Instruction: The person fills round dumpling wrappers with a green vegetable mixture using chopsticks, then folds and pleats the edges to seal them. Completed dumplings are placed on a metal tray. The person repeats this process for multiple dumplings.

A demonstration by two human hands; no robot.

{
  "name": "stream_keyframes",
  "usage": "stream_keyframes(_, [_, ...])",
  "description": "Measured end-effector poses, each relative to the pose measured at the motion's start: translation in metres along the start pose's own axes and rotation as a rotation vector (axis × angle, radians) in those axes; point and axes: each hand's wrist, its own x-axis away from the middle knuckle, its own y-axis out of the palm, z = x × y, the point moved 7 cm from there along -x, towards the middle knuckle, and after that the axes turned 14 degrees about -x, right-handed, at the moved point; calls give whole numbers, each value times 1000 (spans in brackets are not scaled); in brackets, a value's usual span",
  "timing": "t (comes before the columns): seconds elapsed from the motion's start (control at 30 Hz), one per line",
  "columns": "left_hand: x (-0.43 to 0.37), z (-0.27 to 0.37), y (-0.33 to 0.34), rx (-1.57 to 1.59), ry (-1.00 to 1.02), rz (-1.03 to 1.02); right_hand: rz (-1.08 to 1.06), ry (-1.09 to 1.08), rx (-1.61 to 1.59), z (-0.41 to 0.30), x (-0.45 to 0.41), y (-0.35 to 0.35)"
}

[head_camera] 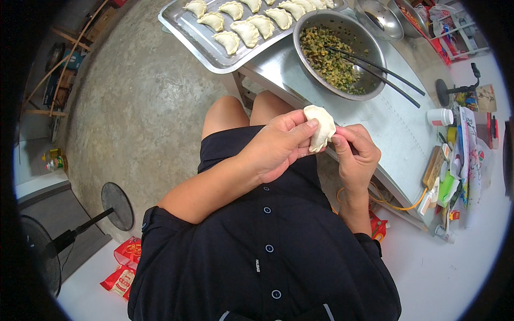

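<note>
A half-moon dumpling [321,127] of pale dough is held above my lap. My left hand [283,140] grips its body, thumb on the near face and fingers beneath. At its right edge, the thumb and forefinger of my right hand [357,150] pinch the rim, where small pleats show. Beyond my hands, a steel bowl [379,86] on the table holds chopped green and yellow filling [327,56]. Dark chopsticks [385,74] lean in it and stick out over its right rim. Several pleated dumplings [245,32] lie on a metal tray [186,38] at the top.
The glass-topped table [397,152] runs along my right. A power strip [433,166] with an orange cord, a white jar [439,117] and packets crowd its right edge. Steel bowls [379,18] stand at the far right. A fan [40,252] is at lower left, near red packages [124,277].
</note>
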Motion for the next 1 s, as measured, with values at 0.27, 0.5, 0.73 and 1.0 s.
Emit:
stream_keyframes(0.27, [1, -2, 1, -15, -10, 8, 39, -51, 130, -4, 0, 5])
stream_keyframes(0.5, [1, -2, 3, -10, -15, 12, 83, -80, 141, -7, 2, 7])
stream_keyframes(0.73, [0, 1, -2, -6, -5, 6, 8, 1, 81, -4, 1, -1])
stream_keyframes(1.0, [1, -5, 2, -84, -80, -28, -65, 75, -21, 1, -3, -6])
